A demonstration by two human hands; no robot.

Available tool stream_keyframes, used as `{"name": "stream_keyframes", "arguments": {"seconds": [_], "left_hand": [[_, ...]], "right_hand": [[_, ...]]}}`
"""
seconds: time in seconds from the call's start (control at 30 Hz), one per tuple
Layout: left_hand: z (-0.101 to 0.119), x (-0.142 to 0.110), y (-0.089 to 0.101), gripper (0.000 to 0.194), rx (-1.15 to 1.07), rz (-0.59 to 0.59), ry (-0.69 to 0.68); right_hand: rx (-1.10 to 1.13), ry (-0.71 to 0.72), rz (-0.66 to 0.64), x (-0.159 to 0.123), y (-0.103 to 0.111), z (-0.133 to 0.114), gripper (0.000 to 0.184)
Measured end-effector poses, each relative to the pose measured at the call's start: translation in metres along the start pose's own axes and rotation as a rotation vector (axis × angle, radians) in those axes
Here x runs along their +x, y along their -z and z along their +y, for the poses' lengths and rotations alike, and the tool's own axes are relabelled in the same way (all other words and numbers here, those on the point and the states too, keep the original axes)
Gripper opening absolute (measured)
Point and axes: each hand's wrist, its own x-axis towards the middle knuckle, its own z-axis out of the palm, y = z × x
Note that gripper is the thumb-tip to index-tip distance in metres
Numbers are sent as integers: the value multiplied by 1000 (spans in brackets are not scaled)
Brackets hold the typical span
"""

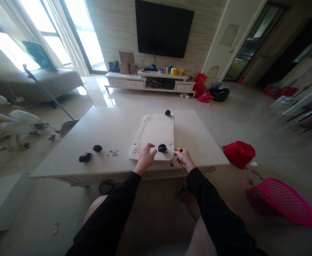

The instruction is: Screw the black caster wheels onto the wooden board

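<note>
A white board (156, 133) with rounded corners lies flat on the table, holes at its corners. Black caster wheels stand on its right side: a near caster (162, 148) and a far caster (167, 112). My left hand (146, 156) is over the board's near edge, just left of the near caster, thumb and forefinger apart with nothing visible between them. At the board's near right corner, my right hand (184, 159) grips a screwdriver (181, 164) with a yellow and black handle, its shaft pointing down past the table edge. Its fingertips are close to the board's edge.
On the white table (113, 124), two loose casters (85, 157) and several small screws (113, 153) lie to the left. A red container (240, 153) and a pink basket (281, 201) are on the floor at right. A dustpan (68, 127) stands beyond the table's left edge.
</note>
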Motion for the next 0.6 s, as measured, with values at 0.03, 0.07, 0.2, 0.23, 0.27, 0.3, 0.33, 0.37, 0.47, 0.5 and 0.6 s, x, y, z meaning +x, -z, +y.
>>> {"name": "stream_keyframes", "arguments": {"seconds": [0.03,0.07,0.2,0.23,0.27,0.3,0.33,0.37,0.47,0.5,0.6], "left_hand": [[-1,-1,1,23,14,-1,-6],[-2,-2,3,24,28,-4,-12],[-2,-4,6,26,65,-25,-21],[-1,-4,7,26,74,-29,-24],[-1,-4,7,25,85,-31,-27],[-1,-3,7,24,98,-32,-32],[0,-3,7,24,113,-31,-40],[0,-3,7,23,129,-27,-48],[-1,-2,10,23,176,-10,-67],[-1,-1,12,23,187,-4,-68],[-2,4,20,22,187,2,-62]], "right_hand": [[-11,-3,-14,3,0,1,32],[-18,-5,-23,6,0,3,32],[-6,8,-44,13,-3,8,34],[6,14,-49,14,-4,9,35],[19,19,-56,16,-6,9,36],[34,19,-65,17,-7,9,36],[49,16,-77,18,-8,9,36],[63,9,-89,20,-9,8,37],[100,-15,-118,22,-9,6,38],[111,-23,-121,22,-10,6,38],[136,-41,-111,16,-14,8,36]]}}
